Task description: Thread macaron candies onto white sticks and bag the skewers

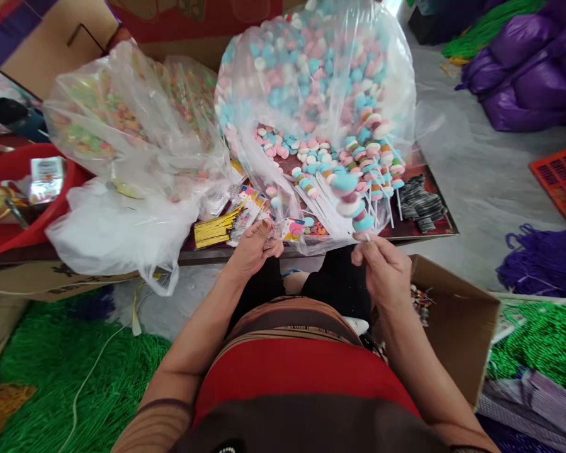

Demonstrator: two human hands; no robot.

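My right hand pinches the lower end of a candy skewer, with pink, white and blue sweets threaded on it; it is slightly blurred. My left hand is closed at the table's front edge, thumb against fingers; what it grips, if anything, I cannot make out. Just beyond it lie clear printed packets and a bundle of yellow twist ties. Finished-looking candy skewers are piled beyond my right hand, near white sticks.
A large clear bag of pink, blue and white sweets stands on the table. To its left are a bag of coloured sweets, a white plastic bag and a red basin. A cardboard box is by my right forearm.
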